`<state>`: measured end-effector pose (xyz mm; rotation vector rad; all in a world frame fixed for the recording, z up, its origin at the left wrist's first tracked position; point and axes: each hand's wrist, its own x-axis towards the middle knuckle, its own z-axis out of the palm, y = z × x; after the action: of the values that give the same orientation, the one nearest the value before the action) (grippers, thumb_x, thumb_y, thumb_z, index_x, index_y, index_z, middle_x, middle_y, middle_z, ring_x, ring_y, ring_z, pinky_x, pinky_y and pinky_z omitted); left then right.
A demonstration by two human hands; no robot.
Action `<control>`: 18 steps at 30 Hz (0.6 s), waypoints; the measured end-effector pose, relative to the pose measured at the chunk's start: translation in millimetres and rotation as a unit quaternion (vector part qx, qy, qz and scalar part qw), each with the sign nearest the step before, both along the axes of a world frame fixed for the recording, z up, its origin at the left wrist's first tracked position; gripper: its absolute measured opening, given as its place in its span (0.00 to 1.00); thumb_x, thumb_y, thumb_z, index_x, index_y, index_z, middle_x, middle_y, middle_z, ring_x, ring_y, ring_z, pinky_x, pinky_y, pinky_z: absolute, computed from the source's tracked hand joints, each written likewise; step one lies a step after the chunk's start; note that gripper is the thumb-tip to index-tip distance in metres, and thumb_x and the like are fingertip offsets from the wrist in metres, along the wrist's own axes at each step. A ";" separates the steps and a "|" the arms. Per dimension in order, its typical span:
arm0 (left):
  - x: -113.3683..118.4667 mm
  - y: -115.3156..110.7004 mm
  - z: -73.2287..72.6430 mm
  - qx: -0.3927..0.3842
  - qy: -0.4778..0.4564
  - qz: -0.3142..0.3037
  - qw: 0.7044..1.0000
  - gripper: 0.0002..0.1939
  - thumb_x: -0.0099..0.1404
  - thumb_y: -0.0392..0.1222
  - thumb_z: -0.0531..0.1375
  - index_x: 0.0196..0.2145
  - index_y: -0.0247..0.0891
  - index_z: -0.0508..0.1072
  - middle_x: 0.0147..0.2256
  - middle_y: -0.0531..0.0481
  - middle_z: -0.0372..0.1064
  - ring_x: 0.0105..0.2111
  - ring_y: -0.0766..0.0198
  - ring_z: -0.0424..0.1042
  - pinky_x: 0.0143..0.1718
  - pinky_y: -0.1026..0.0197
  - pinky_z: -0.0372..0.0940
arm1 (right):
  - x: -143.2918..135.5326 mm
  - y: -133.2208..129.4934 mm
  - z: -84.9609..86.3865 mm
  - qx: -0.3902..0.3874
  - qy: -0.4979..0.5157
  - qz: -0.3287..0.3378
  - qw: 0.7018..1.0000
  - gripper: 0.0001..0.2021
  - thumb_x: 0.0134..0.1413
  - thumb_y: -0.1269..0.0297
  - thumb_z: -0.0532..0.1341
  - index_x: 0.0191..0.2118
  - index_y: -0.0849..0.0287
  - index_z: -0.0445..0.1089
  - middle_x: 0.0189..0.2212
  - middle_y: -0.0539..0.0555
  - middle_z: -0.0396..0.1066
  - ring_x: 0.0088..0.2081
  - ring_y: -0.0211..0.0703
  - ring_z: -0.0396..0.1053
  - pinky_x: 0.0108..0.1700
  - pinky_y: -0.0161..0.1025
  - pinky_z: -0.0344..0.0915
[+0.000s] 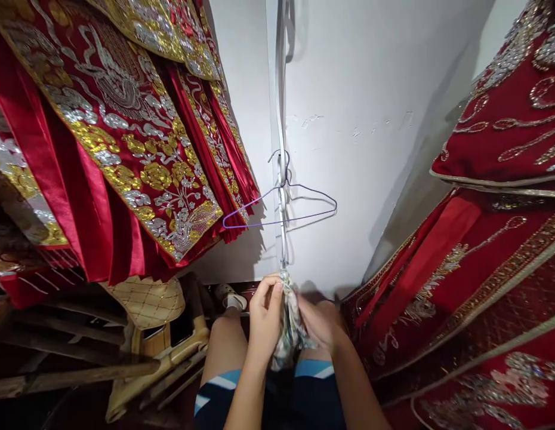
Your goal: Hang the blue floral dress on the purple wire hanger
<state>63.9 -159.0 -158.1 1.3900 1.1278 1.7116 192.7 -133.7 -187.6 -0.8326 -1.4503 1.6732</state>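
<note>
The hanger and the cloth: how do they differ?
The hanger is plain purple; the cloth is pale and patterned. The hanger has a thin, open outline; the cloth is bunched. The hanger hangs untouched; the left hand holds the cloth. Both are near the middle of the picture's width.

Below the thin purple wire hanger [264, 224], the right hand [317, 322] has its fingertips hidden behind the crumpled pale patterned cloth [292, 325], so its grip cannot be told. The print is too blurred to recognise. Left of the hanger, the red garment with gold and silver embroidery [125, 137] is cut by the view's edge. Above it, the long pale narrow strip [278, 89] is cut too.
</note>
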 end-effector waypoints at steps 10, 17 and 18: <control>-74.0 -39.8 -52.8 -0.149 0.259 -0.212 0.930 0.16 0.67 0.51 0.60 0.26 0.40 0.75 0.24 0.50 0.71 0.27 0.57 0.70 0.30 0.62 0.64 | 33.6 16.7 73.2 0.074 -0.087 0.220 0.969 0.15 0.44 0.56 0.71 0.24 0.61 0.70 0.21 0.48 0.68 0.24 0.36 0.63 0.27 0.33 0.61; -143.7 -48.9 -35.8 -0.129 0.410 -0.096 0.898 0.17 0.69 0.50 0.56 0.28 0.40 0.76 0.29 0.47 0.74 0.35 0.52 0.73 0.40 0.57 0.67 | 49.9 102.8 109.8 0.259 -0.164 -0.042 0.951 0.19 0.42 0.71 0.67 0.45 0.62 0.78 0.24 0.48 0.72 0.25 0.38 0.65 0.28 0.34 0.61; -149.3 -45.6 -27.1 -0.112 0.435 -0.072 0.891 0.18 0.69 0.51 0.56 0.26 0.40 0.74 0.27 0.48 0.72 0.34 0.53 0.73 0.43 0.55 0.68 | 43.3 118.2 105.8 0.273 -0.150 -0.068 0.948 0.25 0.42 0.70 0.68 0.51 0.61 0.75 0.24 0.46 0.70 0.24 0.37 0.63 0.28 0.34 0.60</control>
<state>-85.3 -204.5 -185.2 2.0880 1.5570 0.7767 236.0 -15.5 -81.7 -0.8621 -1.8949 0.9865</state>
